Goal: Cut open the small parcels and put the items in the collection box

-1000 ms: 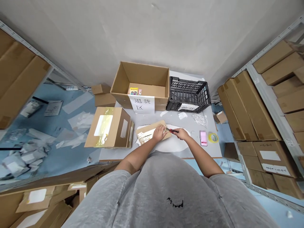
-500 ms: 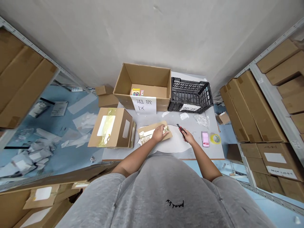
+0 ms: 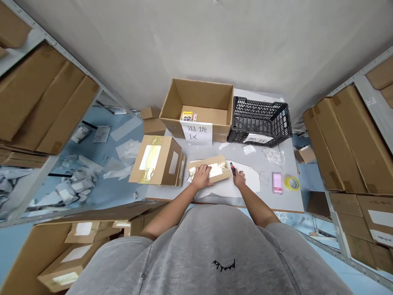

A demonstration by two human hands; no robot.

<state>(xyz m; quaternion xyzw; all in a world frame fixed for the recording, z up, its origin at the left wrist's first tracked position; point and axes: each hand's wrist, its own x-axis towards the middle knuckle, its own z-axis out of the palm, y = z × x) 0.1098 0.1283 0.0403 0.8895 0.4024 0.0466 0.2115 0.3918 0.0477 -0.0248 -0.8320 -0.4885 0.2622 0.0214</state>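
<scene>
Moved since the earlier frame: left hand point(image 3: 202, 177), slid from the top of the kraft cardboard mailer point(image 3: 210, 169) down to its near edge, and right hand point(image 3: 240, 179), drawn closer to that mailer's right end. Left hand spread flat, fingers open across corrugated board and glossy gold tape. Right hand curled narrow around a red-and-black utility knife point(image 3: 232, 169), its slim tip just beside the mailer at about 3 o'clock. Mailer lying flat on a soft white sheet point(image 3: 245, 176), atop a pale grey table point(image 3: 285, 200). At 12 o'clock, an open brown carton point(image 3: 196, 92), with a small bright boxed item point(image 3: 187, 116) on its floor and a paper sign point(image 3: 196, 133) with printed characters taped to its front wall. At 1 o'clock, a black perforated plastic crate point(image 3: 260, 110). At 9 o'clock, a closed carton point(image 3: 156, 160), shiny with amber tape. At 2 o'clock, crumpled clear plastic wrap point(image 3: 274, 157). At 3 o'clock, a blurred pink packet point(image 3: 277, 182) and a yellow tape roll point(image 3: 292, 183).
</scene>
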